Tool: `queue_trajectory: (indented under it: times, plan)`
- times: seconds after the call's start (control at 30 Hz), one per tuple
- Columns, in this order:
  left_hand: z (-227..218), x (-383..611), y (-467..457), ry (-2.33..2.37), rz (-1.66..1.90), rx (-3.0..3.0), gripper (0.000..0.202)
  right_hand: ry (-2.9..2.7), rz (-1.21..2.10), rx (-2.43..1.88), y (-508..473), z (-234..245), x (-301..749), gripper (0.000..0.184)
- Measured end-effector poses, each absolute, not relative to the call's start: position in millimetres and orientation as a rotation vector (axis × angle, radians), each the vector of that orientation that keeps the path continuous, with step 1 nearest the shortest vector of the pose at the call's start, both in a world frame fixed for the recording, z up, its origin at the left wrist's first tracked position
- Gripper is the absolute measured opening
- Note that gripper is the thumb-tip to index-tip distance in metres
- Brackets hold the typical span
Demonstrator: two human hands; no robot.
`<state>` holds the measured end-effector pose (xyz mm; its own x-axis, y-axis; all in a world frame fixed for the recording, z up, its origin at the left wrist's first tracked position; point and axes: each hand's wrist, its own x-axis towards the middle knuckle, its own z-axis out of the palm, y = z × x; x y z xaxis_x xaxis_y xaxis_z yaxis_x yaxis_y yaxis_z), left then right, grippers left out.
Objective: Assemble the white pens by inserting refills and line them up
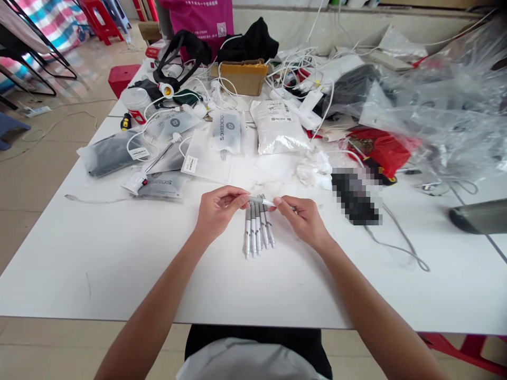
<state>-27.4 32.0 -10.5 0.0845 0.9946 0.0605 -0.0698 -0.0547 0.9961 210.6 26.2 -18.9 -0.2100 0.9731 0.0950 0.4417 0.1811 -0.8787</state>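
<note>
Bright, diffuse light, its source out of frame, spreads evenly over the bench (119, 253), whose white top nearly washes out towards the middle. Shadows are faint and soft-edged. Glare streaks the clear plastic (435, 95). Wide-angle distortion stretches the edges. Coarse pixel blocks obscure a dark item (356, 198); fine detail on the pens (253, 235) is soft.

A white table (119, 279) bears a row of gray-and-white pens (253, 237) near its middle; beyond them lie frosted plastic pouches (113, 153), a white plastic parcel (279, 132), a tub (134, 99) and a cardboard box (243, 79), with a gray cable (426, 269) at right.
</note>
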Motion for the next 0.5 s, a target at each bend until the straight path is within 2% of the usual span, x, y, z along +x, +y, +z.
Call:
queue_trajectory:
  times: [0.13,0.27,0.4,0.5]
  plan:
    - [-10.8,-26.7,29.0,1.066,1.202,1.325,0.022,-1.521,1.303,-1.317,31.0,-20.9,213.5,0.057]
    - [-10.8,-23.0,25.3,0.997,1.236,1.451,0.013,-1.333,1.427,-1.292,36.1,-24.2,214.9,0.061]
    - [-10.2,-19.8,23.2,1.01,1.263,1.425,0.012,-1.169,1.47,-1.108,39.1,-22.1,215.2,0.041]
    - [-9.8,-18.6,22.4,1.049,1.257,1.363,0.014,-1.099,1.416,-0.989,39.8,-21.8,213.0,0.032]
